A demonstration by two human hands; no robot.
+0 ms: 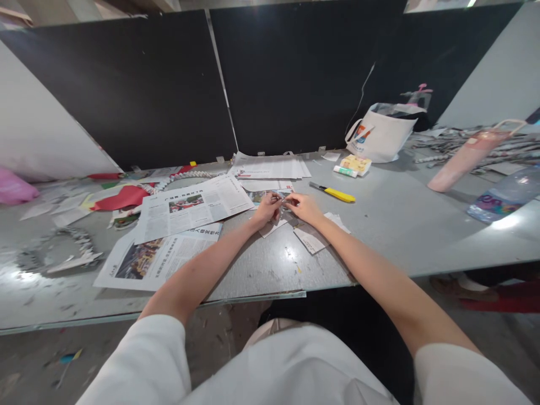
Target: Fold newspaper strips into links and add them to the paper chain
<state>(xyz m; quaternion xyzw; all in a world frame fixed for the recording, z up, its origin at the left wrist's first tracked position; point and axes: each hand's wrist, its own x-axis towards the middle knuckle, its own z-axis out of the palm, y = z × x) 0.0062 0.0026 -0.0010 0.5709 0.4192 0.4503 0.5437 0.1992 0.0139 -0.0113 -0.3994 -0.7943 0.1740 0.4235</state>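
Note:
My left hand (269,209) and my right hand (304,208) meet just above the grey table, fingertips almost touching. Both have their fingers bent in a pinch on a small greyish piece of paper (284,203); its exact shape is partly hidden by the fingers. Cut newspaper pieces (312,239) lie under and beside my right wrist. A printed sheet with a coloured picture (258,197) is just behind my left hand. To the right of my right hand rests a utility knife (337,194) with a yellow handle.
Newspaper sheets (194,205) overlap on the left, near a folded-paper ring (63,252) and red scraps (120,198). Another newspaper stack (270,167) lies behind my hands. Rightward are a glue stick (345,171), white bag (382,135), pink bottle (466,157) and clear bottle (506,194).

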